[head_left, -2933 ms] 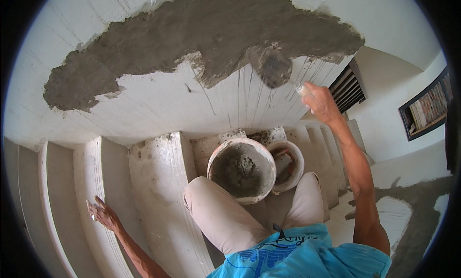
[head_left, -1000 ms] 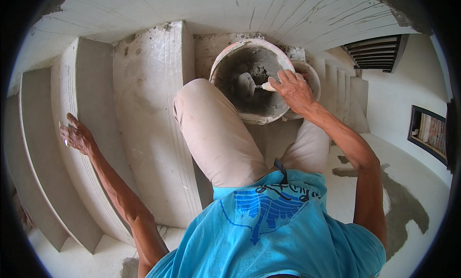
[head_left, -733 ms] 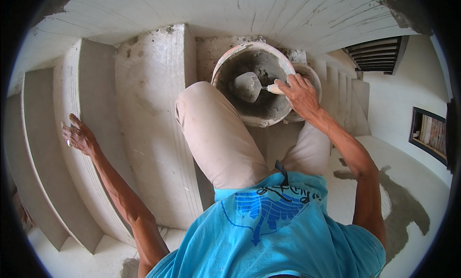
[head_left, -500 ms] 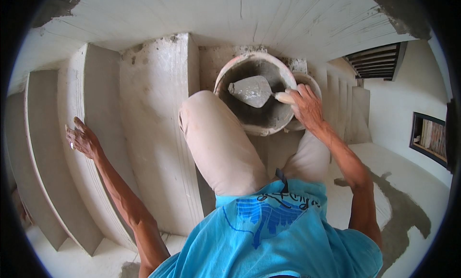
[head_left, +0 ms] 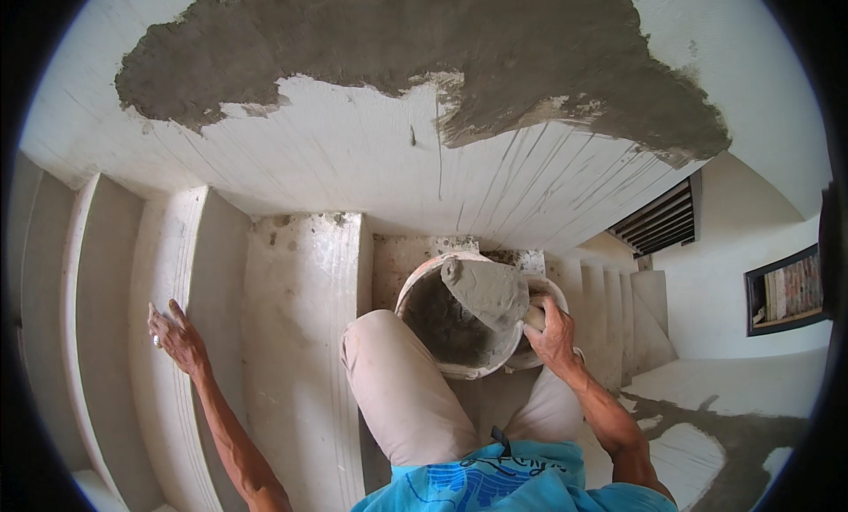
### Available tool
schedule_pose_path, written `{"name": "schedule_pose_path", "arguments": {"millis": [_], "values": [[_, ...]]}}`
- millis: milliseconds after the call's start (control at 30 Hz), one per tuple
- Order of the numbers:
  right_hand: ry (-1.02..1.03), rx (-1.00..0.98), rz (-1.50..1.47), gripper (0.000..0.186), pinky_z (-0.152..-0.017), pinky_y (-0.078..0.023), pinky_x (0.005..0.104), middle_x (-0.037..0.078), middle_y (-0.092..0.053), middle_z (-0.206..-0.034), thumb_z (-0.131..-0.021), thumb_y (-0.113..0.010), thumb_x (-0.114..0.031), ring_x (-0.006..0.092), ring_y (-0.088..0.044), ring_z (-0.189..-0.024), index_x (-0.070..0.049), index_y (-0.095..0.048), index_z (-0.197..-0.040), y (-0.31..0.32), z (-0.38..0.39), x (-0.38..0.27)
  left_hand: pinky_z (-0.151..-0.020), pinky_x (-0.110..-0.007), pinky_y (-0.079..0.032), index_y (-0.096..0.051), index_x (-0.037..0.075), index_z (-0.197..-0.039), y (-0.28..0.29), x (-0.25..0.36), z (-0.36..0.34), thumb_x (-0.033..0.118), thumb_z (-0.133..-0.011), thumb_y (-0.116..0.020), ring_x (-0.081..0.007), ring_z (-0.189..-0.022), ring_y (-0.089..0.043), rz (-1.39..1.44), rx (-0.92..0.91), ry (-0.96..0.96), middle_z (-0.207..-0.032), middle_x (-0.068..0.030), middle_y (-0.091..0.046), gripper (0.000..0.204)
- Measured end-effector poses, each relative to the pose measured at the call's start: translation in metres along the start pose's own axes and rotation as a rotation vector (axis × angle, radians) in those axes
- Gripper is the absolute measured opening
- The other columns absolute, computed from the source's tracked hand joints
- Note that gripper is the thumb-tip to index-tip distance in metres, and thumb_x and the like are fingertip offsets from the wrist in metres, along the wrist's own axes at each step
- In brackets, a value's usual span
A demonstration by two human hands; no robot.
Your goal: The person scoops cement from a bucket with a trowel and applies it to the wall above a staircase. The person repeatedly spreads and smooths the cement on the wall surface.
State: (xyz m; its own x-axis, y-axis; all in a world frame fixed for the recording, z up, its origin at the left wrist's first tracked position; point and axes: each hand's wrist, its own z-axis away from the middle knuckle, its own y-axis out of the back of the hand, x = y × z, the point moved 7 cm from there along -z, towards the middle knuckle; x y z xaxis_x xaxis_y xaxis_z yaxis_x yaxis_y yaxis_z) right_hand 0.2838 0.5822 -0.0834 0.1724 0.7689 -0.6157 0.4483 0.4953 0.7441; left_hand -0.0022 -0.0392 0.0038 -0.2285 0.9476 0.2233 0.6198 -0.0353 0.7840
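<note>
My right hand (head_left: 552,335) grips a trowel's pale handle, with the grey, mortar-coated blade (head_left: 486,289) raised over a large mortar bucket (head_left: 446,331). A second, smaller bucket (head_left: 534,362) stands just behind it to the right, partly hidden by hand and trowel. My left hand (head_left: 177,335) rests at the edge of a pale stair step (head_left: 163,247), fingers apart, a ring on one finger. Both buckets sit beyond my bent knees. Above them, a broad irregular patch of grey mortar (head_left: 397,35) covers part of the white sloping wall (head_left: 353,150), which has dark drip streaks below it.
Stairs (head_left: 106,318) climb along the left, and more steps (head_left: 609,309) continue to the right of the buckets. A dark slatted opening (head_left: 662,216) and a framed recess with stacked items (head_left: 783,289) are on the right. Grey patches (head_left: 733,441) mark the surface at lower right.
Since half a second ago the view has tilted up, bringing the wall patch back into sight. The trowel blade, lying inside the bucket then, is now raised at its rim, heaped with mortar.
</note>
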Motion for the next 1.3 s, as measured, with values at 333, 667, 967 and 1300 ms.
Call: {"name": "schedule_pose_path", "arguments": {"millis": [333,667,967,1300], "values": [[-0.086,0.117,-0.116,0.034,-0.072,-0.05,0.0458,0.021,-0.063,-0.088,-0.071,-0.074,-0.012,0.0437,-0.062,-0.081,0.0,-0.058,-0.099,0.053,-0.05,-0.039,-0.116,-0.048,-0.03,-0.042,-0.004,-0.147,0.0,0.003,0.0,0.055,-0.104,-0.039,-0.039,-0.139,-0.041,-0.022,0.003,-0.007,-0.148,-0.0238,-0.047,0.073],[0.187,0.341,0.02,0.033,-0.069,-0.046,0.0427,0.017,-0.052,-0.089,-0.069,-0.068,-0.009,0.036,-0.054,-0.076,0.006,-0.057,-0.097,0.113,-0.11,-0.089,-0.117,-0.048,-0.03,-0.041,-0.003,-0.148,0.002,0.006,0.0,0.053,-0.105,-0.04,-0.0379,-0.14,-0.039,-0.027,-0.003,0.0,-0.15,-0.0222,-0.046,0.071],[0.211,0.358,0.127,0.03,-0.068,-0.046,0.044,0.018,-0.056,-0.088,-0.07,-0.065,-0.007,0.0372,-0.057,-0.075,0.006,-0.059,-0.097,0.136,-0.128,-0.096,-0.116,-0.048,-0.031,-0.042,-0.003,-0.148,0.001,0.005,0.0,0.052,-0.105,-0.04,-0.0377,-0.139,-0.041,-0.034,0.018,-0.012,-0.148,-0.0221,-0.047,0.07],[0.194,0.324,0.152,0.033,-0.07,-0.049,0.0431,0.019,-0.059,-0.089,-0.071,-0.066,-0.007,0.0378,-0.059,-0.076,0.007,-0.061,-0.101,0.14,-0.137,-0.091,-0.115,-0.048,-0.032,-0.041,-0.004,-0.148,0.001,0.005,0.0,0.052,-0.105,-0.04,-0.0376,-0.139,-0.041,-0.028,0.025,-0.03,-0.149,-0.0227,-0.047,0.071]]}}
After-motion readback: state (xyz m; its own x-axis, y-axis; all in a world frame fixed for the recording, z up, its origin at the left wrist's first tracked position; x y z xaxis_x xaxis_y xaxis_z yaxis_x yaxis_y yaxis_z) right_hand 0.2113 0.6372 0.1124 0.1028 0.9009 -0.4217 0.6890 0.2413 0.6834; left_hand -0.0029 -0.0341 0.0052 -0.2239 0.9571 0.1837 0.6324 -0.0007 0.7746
